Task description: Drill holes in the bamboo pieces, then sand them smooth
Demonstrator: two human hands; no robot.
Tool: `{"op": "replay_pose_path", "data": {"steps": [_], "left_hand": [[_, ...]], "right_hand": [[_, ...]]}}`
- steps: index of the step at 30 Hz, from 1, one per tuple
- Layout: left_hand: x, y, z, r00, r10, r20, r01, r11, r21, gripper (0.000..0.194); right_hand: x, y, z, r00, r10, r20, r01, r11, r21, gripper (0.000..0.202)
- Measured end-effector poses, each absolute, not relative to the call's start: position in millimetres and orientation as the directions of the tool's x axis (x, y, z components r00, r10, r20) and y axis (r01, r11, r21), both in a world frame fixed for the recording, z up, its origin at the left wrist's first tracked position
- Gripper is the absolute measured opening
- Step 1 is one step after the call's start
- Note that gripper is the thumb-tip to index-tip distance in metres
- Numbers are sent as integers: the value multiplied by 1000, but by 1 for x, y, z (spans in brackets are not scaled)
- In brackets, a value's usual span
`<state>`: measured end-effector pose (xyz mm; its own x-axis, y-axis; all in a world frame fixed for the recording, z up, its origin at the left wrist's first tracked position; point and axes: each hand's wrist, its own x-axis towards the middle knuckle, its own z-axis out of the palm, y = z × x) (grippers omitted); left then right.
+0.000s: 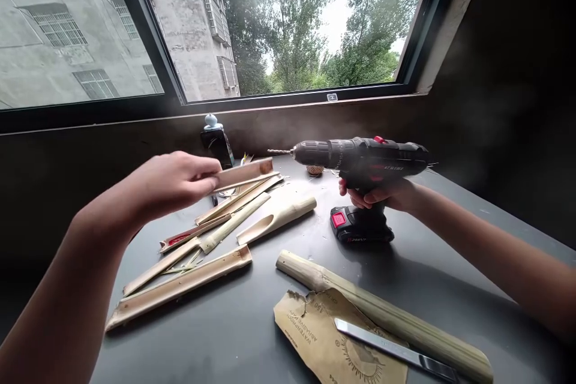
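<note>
1. Left hand (173,180) pinches a flat bamboo strip (245,173) raised over the table (225,336)
2. Right hand (382,195) grips the cordless drill (360,159), bit just beside the strip end, apparently not touching
3. Drilling seems yet undone; split bamboo pieces (180,285) lie below

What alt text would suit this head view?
A person's right hand holds a cordless drill above a dark table, while the left hand holds a bamboo strip. Split bamboo pieces, sandpaper and a chisel lie nearby.
</note>
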<state>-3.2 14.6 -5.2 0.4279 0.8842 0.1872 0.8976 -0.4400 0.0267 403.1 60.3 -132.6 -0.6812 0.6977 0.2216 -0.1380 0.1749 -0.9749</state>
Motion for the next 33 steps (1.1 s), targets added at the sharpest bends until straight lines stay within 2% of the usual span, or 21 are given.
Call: {"op": "replay_pose_path", "data": {"steps": [2,3,7,9,12,14,15,17,19,22,27,33], "left_hand": [[0,19,-13,426,904,-39,902,-421,95,24],[1,22,-18,416,903,-105,908,-405,111,22],[9,34,-37,408,885,-222,913,-393,112,25],[15,36,-39,469,880,-71,880,-459,117,33],[31,34,-36,491,804,335,827,-551,112,46],[44,35,-33,540,681,494,766,-641,46,50],[51,37,-31,592,607,530,730,-682,-34,49],[62,43,-28,699,469,540,666,-703,-251,42],[68,51,-23,772,397,496,615,-662,-428,39],[68,59,-15,826,364,430,560,-611,-559,39],[64,59,-8,859,371,352,511,-601,-614,40],[50,58,-11,800,387,459,598,-578,-555,41]], "right_hand": [[403,60,-133,-682,698,219,-139,169,-976,50],[403,60,-133,-681,698,219,-140,169,-976,50],[402,59,-132,-673,706,223,-140,175,-975,49],[402,58,-131,-671,706,225,-141,176,-974,48],[402,59,-132,-673,703,229,-147,176,-973,49],[402,59,-133,-675,701,229,-150,173,-973,49],[403,59,-133,-677,700,228,-151,171,-974,50],[404,60,-134,-681,697,225,-151,167,-974,51],[405,61,-135,-684,695,221,-148,165,-975,51],[405,61,-134,-685,696,214,-132,171,-976,50],[402,58,-130,-679,703,210,-122,174,-977,49],[400,58,-130,-674,696,246,-164,183,-969,50]]}}
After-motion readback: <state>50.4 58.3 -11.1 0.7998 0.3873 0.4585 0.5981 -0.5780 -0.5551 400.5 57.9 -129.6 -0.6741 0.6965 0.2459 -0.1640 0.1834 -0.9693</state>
